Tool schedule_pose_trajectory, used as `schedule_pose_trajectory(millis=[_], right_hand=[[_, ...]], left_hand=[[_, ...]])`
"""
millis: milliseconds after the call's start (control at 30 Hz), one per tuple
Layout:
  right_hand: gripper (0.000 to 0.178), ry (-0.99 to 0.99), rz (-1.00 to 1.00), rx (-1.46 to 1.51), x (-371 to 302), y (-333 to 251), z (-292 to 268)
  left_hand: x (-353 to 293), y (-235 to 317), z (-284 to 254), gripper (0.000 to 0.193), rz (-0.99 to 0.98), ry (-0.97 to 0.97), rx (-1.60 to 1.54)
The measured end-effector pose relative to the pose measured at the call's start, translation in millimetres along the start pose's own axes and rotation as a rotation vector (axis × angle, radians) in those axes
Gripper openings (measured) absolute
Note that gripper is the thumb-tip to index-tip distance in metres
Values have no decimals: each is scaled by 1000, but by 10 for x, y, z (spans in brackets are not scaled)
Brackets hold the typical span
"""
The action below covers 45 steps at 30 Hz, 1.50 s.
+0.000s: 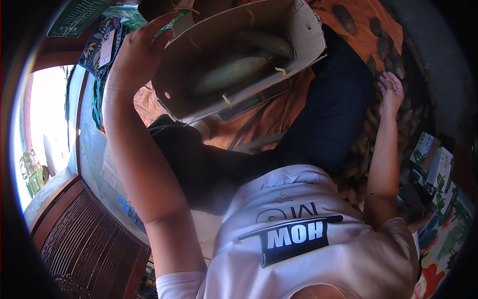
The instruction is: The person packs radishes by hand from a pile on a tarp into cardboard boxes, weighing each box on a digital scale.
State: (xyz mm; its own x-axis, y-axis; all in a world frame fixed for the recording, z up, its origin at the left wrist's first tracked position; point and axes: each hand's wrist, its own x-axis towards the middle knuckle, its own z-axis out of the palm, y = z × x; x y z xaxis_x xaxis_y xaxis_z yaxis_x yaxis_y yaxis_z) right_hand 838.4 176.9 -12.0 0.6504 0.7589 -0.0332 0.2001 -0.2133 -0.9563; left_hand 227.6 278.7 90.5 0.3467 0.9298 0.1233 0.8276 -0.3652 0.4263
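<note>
An open cardboard box (309, 37) stands tilted in front of me, with several long, pale greenish tubers or gourds (234, 74) lying in its shadowed inside. My left hand (141, 50) is at the box's left end, thumb and fingers apart, near its upper left corner. Something bright green shows between these fingers; I cannot make out what it is. Out to the right, my right hand (392, 93) reaches over a pile of elongated brown tubers (366, 132), its fingers loosely spread. Just beyond its fingertips lies a brown tuber (395, 64); whether they touch is unclear.
An orange sheet (269, 117) lies under the box, with loose tubers on its far right part. Patterned cartons (432, 157) stand at the right. A phone (106, 47) rests on a dark patterned thing at upper left. Carved brown wooden furniture (89, 239) is at lower left.
</note>
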Motion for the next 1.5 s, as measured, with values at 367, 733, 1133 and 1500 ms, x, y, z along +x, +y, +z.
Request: schedule_pose_trajectory(millis=[367,733,1133,1500], right_hand=[[17,-186,-371,14,-166,-823,855],[15,-431,-719,3,-665,-1253,1731],[38,-1080,-1095,-630,-1605,-1694,1765],[27,-1100,-1191,-969,-1367,-1550,1793]], left_hand=[[15,20,26,36,6,-11,-6],[-47,99,-277,41,-151,-64,-21],[-394,60,-280,52,-138,131,95],[-279,-244,-376,52,-406,-321,18]])
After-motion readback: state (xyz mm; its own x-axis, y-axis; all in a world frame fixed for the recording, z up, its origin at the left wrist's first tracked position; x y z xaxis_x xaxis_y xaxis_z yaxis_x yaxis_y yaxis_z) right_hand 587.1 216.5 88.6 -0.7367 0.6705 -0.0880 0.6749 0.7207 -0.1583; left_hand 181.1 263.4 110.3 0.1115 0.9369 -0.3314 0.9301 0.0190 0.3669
